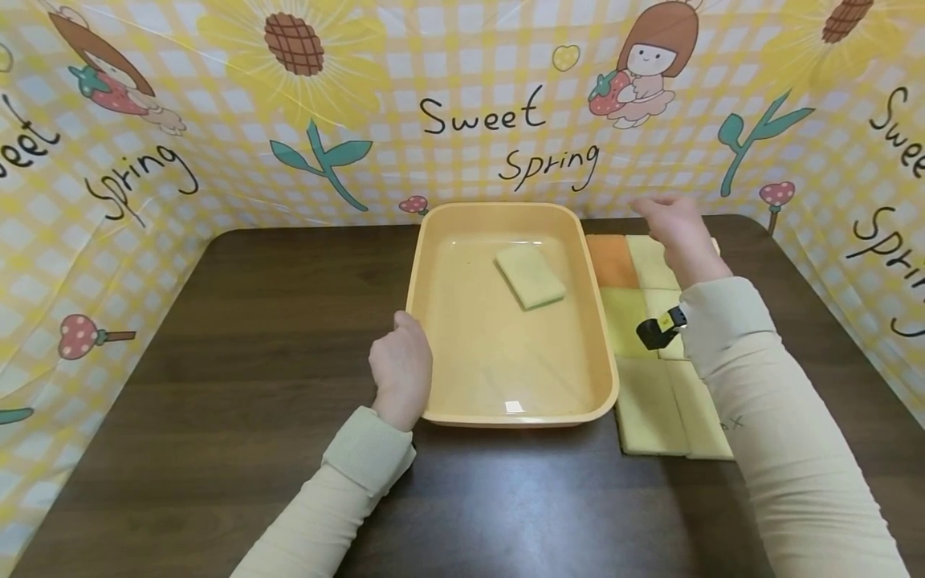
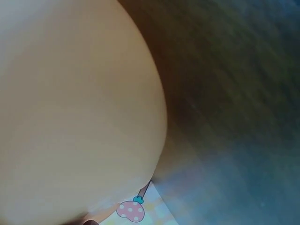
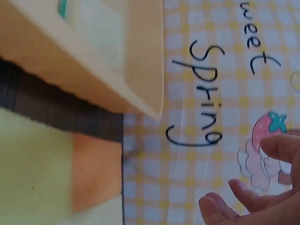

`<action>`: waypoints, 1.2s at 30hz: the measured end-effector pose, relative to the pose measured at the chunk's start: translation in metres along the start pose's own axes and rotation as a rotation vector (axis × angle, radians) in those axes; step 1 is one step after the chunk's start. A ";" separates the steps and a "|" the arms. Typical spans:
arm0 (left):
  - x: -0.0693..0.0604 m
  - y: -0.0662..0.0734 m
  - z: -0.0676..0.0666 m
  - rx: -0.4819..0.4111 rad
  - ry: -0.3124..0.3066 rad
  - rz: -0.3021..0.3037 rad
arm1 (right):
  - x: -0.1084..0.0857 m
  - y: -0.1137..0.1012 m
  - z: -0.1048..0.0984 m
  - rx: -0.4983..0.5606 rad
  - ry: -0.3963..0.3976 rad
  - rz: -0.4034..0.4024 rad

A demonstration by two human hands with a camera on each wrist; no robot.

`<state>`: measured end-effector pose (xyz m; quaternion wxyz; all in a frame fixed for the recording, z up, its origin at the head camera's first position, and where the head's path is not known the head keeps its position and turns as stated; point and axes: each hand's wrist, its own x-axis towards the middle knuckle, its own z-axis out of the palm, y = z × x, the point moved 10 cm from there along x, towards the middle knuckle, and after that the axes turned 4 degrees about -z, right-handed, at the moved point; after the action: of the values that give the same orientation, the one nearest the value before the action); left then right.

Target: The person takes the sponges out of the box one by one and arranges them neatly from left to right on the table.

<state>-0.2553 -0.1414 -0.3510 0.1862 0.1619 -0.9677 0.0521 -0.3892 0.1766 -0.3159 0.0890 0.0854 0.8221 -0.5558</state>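
Observation:
My left hand (image 1: pixel 401 369) grips the left rim of a yellow plastic tray (image 1: pixel 609 361) close to its front corner; most of its fingers are hidden, and the left wrist view shows mainly blurred skin. One pale yellow sponge (image 1: pixel 530 276) with a green underside lies aslant inside the tray, toward the back right. To the right of the tray, my right hand (image 1: pixel 678 233) is raised over the back of a block of sponges (image 1: pixel 654 405). Its fingers (image 3: pixel 215 208) are loosely bent and spread apart, holding nothing. An orange sponge (image 1: pixel 613 261) sits at the block's back left.
Dark wooden table (image 1: pixel 289 337) lies under everything. A yellow checked cloth (image 1: pixel 470 56) with printed flowers and lettering stands along the back and both sides. A small black device (image 1: pixel 659 329) is strapped at the right wrist, over the sponges.

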 end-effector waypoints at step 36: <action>0.001 0.000 0.001 -0.026 -0.057 -0.014 | 0.010 0.007 0.116 -0.303 -0.191 -0.024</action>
<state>-0.2561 -0.1421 -0.3512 0.1609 0.1678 -0.9720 0.0336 -0.3912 0.0721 -0.3670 0.1720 0.0081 0.8852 -0.4322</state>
